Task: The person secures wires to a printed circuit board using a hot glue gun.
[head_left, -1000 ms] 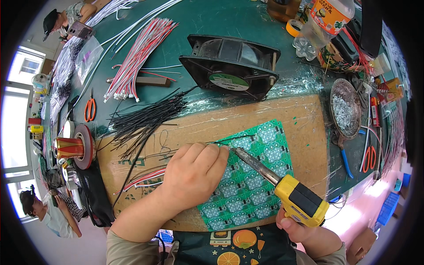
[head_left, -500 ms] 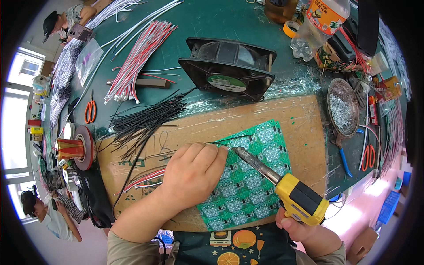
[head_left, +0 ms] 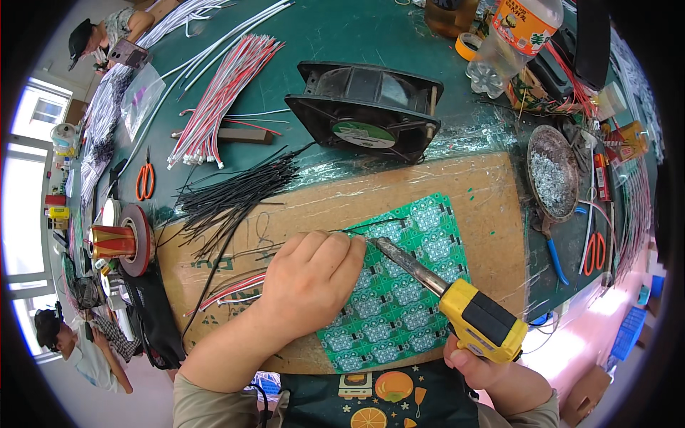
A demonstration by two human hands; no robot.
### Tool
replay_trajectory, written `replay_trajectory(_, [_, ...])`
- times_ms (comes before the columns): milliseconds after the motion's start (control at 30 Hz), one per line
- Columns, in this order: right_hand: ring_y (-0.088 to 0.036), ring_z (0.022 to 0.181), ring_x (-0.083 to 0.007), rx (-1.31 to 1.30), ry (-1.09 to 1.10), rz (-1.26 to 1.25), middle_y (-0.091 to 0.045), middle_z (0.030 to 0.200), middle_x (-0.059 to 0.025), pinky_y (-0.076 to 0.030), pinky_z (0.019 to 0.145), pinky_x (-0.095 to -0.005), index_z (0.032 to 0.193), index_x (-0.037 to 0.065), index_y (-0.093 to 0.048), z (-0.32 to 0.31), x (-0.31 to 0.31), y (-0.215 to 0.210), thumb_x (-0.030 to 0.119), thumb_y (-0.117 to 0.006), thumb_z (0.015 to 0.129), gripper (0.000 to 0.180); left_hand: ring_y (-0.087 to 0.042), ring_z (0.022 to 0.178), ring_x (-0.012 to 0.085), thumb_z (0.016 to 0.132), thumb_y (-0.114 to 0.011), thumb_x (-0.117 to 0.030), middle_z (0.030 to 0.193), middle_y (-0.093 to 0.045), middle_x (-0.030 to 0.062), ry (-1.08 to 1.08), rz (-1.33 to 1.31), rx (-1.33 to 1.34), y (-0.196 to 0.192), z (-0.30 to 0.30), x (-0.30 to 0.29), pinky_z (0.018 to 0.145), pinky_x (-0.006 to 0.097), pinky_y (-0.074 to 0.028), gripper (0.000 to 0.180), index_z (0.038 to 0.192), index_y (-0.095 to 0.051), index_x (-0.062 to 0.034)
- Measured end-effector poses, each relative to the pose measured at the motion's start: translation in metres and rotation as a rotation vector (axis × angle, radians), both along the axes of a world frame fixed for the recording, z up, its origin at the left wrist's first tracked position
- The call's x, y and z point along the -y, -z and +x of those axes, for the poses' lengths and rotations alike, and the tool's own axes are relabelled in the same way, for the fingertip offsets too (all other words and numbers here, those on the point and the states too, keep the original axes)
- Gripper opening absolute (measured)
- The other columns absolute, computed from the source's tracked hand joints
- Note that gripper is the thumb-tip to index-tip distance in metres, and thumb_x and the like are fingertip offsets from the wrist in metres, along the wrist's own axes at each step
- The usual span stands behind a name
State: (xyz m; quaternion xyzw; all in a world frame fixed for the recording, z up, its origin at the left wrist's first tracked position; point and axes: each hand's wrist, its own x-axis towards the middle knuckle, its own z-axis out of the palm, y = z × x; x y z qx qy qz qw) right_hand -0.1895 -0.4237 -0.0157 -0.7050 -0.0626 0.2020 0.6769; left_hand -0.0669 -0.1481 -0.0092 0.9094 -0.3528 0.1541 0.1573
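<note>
A green panel of small circuit boards (head_left: 407, 299) lies on a brown board in front of me. My left hand (head_left: 310, 282) rests over the panel's upper left edge, thumb and fingers pinched together. A thin black wire (head_left: 385, 222) runs out past those fingertips across the panel; the pinch itself is hidden behind the hand. Gripped in my right hand (head_left: 474, 365) is a yellow and black soldering gun (head_left: 489, 321). Its metal tip points up and left, right beside my left fingertips at the panel; whether it touches the wire I cannot tell.
Black wires (head_left: 242, 182) and red-white wires (head_left: 228, 93) lie left. A black fan (head_left: 367, 110) stands behind the brown board (head_left: 485, 192). Right are a metal dish (head_left: 553, 175) of silvery bits, blue-handled pliers (head_left: 556, 260) and orange scissors (head_left: 594, 253). Two other people are at left.
The soldering gun's body has shifted very slightly left, with its tip staying by my left fingertips. My left hand has hardly moved. The whole view has shifted a little.
</note>
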Motion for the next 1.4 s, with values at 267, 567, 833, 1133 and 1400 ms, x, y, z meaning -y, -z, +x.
replay_trajectory(267, [-0.052, 0.056, -0.0160, -0.062, 0.066, 0.071, -0.054, 0.069, -0.0095, -0.045, 0.050, -0.0278, 0.128, -0.007, -0.039, -0.003, 0.000, -0.001, 0.017, -0.063, 0.087, 0.053, -0.057, 0.069, 0.0192, 0.064, -0.067, -0.004, 0.083, -0.057, 0.0033, -0.006, 0.010, -0.004, 0.000, -0.001, 0.000, 0.062, 0.032, -0.046, 0.033, 0.097, -0.065, -0.0046])
replay_trajectory(567, [-0.050, 0.054, -0.0144, -0.123, 0.279, 0.035, -0.050, 0.066, -0.0030, -0.043, 0.049, -0.0275, 0.127, -0.002, -0.041, -0.003, 0.017, -0.012, 0.041, -0.075, 0.081, 0.072, -0.058, 0.075, 0.0215, 0.070, -0.060, -0.011, 0.087, -0.057, 0.0071, 0.046, 0.015, -0.034, -0.004, 0.001, 0.000, 0.066, 0.032, -0.047, 0.032, 0.100, -0.063, 0.0003])
replay_trajectory(833, [-0.044, 0.051, -0.0109, 0.537, 0.862, 0.012, -0.045, 0.064, -0.0010, -0.037, 0.046, -0.0242, 0.134, -0.001, -0.036, 0.018, 0.063, -0.013, 0.029, -0.071, 0.084, 0.069, -0.059, 0.073, 0.0235, 0.063, -0.067, -0.001, 0.086, -0.057, 0.0054, -0.019, 0.017, -0.010, -0.005, -0.003, 0.004, 0.066, 0.036, -0.048, 0.034, 0.097, -0.066, -0.0040])
replay_trajectory(1133, [-0.046, 0.051, -0.0113, 0.190, 0.710, 0.255, -0.046, 0.064, -0.0011, -0.039, 0.045, -0.0246, 0.134, -0.002, -0.036, 0.006, 0.057, 0.000, 0.030, -0.070, 0.084, 0.069, -0.061, 0.076, 0.0250, 0.070, -0.069, -0.003, 0.087, -0.061, 0.0072, -0.053, -0.026, -0.109, -0.014, -0.006, 0.003, 0.068, 0.036, -0.050, 0.028, 0.097, -0.066, -0.0058])
replay_trajectory(1400, [-0.049, 0.053, -0.0123, 0.163, 0.593, 0.319, -0.046, 0.067, -0.0010, -0.043, 0.047, -0.0263, 0.135, 0.001, -0.035, -0.004, 0.040, 0.021, 0.036, -0.072, 0.083, 0.073, -0.065, 0.077, 0.0249, 0.077, -0.069, -0.009, 0.087, -0.065, 0.0091, -0.432, -0.163, 0.012, -0.025, 0.026, -0.071, 0.068, 0.035, -0.051, 0.016, 0.093, -0.066, -0.0062])
